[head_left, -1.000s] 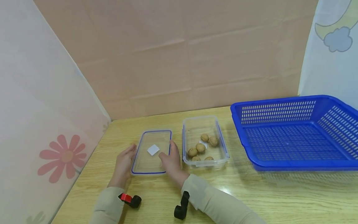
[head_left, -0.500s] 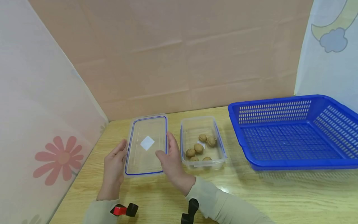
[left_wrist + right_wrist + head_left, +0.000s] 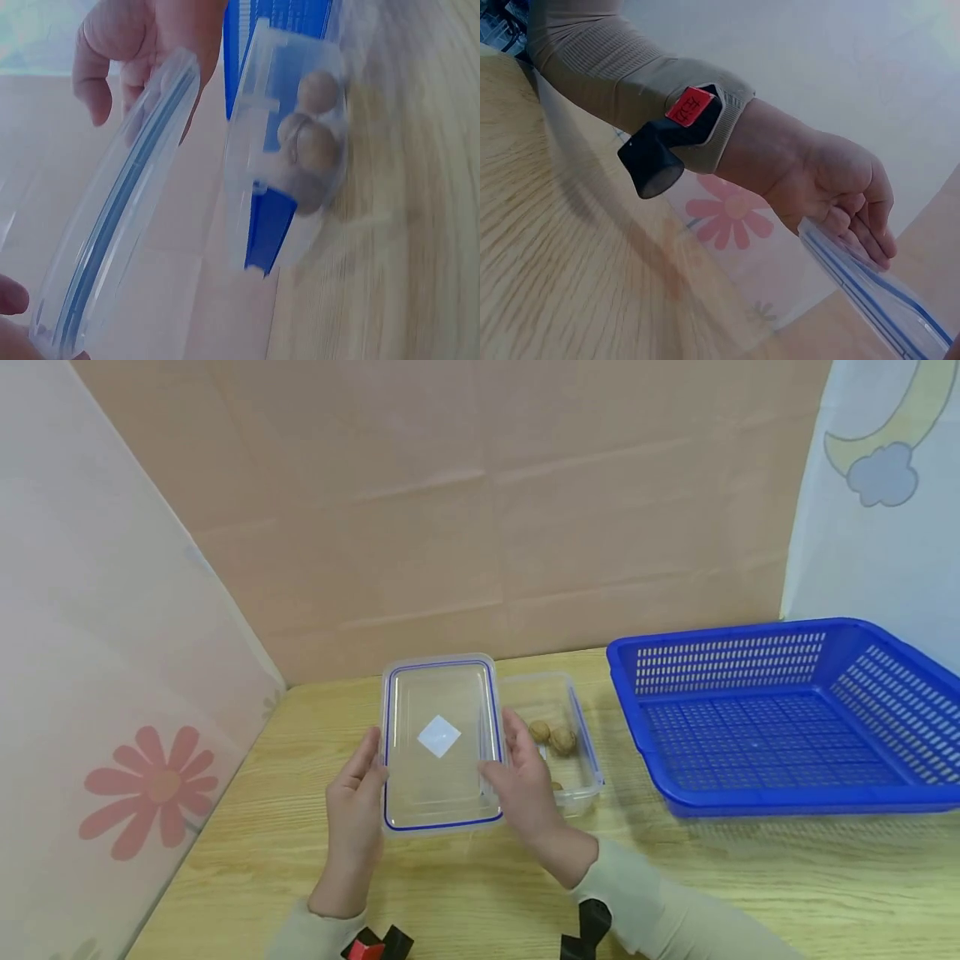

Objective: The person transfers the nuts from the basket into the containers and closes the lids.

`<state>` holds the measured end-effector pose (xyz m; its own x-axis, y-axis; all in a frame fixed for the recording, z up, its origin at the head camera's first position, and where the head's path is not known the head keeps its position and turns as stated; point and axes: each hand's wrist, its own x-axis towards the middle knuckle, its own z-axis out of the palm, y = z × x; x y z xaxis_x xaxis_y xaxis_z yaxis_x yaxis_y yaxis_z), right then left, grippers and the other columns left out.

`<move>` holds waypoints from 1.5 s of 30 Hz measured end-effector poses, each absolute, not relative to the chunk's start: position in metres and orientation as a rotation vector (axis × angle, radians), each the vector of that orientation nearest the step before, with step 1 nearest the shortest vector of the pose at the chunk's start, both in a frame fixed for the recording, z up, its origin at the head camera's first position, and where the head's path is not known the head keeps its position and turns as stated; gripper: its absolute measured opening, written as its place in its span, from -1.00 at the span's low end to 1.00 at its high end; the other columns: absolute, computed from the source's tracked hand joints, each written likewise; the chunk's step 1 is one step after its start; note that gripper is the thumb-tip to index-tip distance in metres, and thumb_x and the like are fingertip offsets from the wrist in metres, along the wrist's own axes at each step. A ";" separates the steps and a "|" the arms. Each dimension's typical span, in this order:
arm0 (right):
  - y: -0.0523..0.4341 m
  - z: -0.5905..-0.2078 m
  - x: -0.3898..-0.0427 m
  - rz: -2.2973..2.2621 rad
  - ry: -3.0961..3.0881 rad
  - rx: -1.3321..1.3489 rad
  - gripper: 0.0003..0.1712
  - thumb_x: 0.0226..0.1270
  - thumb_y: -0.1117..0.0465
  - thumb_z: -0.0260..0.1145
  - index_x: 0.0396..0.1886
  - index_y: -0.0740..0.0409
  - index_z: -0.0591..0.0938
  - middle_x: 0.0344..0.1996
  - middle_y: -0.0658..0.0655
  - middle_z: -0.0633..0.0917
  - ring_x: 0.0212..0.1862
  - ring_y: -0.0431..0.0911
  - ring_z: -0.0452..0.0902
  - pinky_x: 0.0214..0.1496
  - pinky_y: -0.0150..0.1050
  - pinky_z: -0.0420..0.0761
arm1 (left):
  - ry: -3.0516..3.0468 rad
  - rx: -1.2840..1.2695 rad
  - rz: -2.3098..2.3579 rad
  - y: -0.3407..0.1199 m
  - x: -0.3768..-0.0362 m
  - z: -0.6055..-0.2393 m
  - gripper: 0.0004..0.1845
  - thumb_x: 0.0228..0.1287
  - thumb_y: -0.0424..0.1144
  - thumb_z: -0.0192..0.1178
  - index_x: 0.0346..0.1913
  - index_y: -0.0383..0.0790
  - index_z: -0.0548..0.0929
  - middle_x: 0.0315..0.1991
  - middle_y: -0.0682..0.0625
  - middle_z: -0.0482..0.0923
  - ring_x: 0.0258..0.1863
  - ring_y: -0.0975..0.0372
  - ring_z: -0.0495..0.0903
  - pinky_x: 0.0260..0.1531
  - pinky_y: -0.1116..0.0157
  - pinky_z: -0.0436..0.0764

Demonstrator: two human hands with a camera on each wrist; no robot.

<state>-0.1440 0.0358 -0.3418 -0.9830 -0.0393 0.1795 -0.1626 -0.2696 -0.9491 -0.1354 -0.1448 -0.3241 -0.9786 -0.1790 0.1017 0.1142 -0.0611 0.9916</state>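
Observation:
In the head view, a clear plastic lid (image 3: 412,785) with a blue seal ring and a white diamond-shaped label is held up off the table. My left hand (image 3: 356,827) grips its left edge, and my right hand (image 3: 531,797) grips the right edge with the thumb on top. Behind the lid's right side stands a clear container (image 3: 588,752), partly covered, holding several walnuts (image 3: 562,741). The left wrist view has the lid (image 3: 124,202) raised and tilted, apart from the container (image 3: 247,142). In the right wrist view the left hand (image 3: 832,180) meets the lid's end.
A large blue plastic basket (image 3: 660,777) with slotted walls stands on the wooden table (image 3: 465,893), right of the container. A pink cloth (image 3: 390,527) hangs along the back, and a flowered white cloth (image 3: 112,635) borders the left side.
Both hands have lifted the lid from the table and carried it rightward, so that it now overlaps the container's left part in the head view. The container and basket stay put.

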 end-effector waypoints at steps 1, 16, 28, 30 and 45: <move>0.040 -0.342 -0.143 2.423 -1.852 0.253 -0.16 0.15 0.46 0.03 0.45 0.14 -0.01 0.43 0.13 0.07 0.41 0.04 0.01 0.37 0.04 0.14 | -2.007 0.056 -2.153 -0.141 -0.135 -0.325 -0.46 0.32 -0.51 -0.18 0.38 -0.31 0.17 0.41 0.02 0.12 0.38 0.27 0.11 0.18 0.44 0.30; 0.097 -0.342 -0.134 2.328 -1.935 0.133 -0.21 0.22 0.50 -0.01 0.44 0.28 -0.05 0.45 0.18 0.00 0.46 -0.01 -0.15 0.44 -0.09 0.00 | -1.866 -0.152 -2.239 -0.086 -0.134 -0.349 -0.46 0.31 -0.54 -0.16 0.37 -0.37 0.18 0.36 -0.12 0.21 0.33 0.15 0.20 0.07 0.44 0.42; 0.118 -0.333 -0.131 2.320 -1.942 0.075 -0.22 0.25 0.51 -0.09 0.45 0.29 -0.10 0.43 0.22 0.05 0.43 -0.02 -0.05 0.41 -0.06 0.09 | -1.780 -0.429 -2.172 -0.059 -0.139 -0.356 -0.36 0.12 -0.65 -0.24 0.35 -0.49 0.12 0.40 -0.23 0.06 0.38 0.11 0.06 0.21 0.42 0.22; 0.119 -0.333 -0.130 2.304 -1.944 0.081 -0.23 0.25 0.51 -0.09 0.45 0.29 -0.08 0.42 0.22 0.07 0.42 -0.03 -0.04 0.40 -0.05 0.09 | -1.769 -0.460 -2.160 -0.058 -0.140 -0.356 -0.36 0.12 -0.65 -0.24 0.35 -0.50 0.11 0.40 -0.22 0.06 0.39 0.11 0.03 0.23 0.42 0.19; 0.127 -0.336 -0.138 2.122 -1.925 0.185 -0.28 0.22 0.54 -0.07 0.41 0.22 0.09 0.32 0.18 0.28 0.33 -0.01 0.17 0.12 -0.55 0.40 | -1.924 -0.436 -2.217 -0.052 -0.155 -0.328 -0.35 0.17 -0.57 -0.17 0.39 -0.46 0.03 0.45 -0.20 -0.08 0.42 0.13 -0.03 0.26 0.40 0.17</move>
<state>-0.1381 0.1271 -0.3362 -0.9554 0.1128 0.2731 -0.2827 -0.0805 -0.9558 -0.1546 -0.0520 -0.3281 -0.9420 0.0596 0.3302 0.3185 -0.1506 0.9359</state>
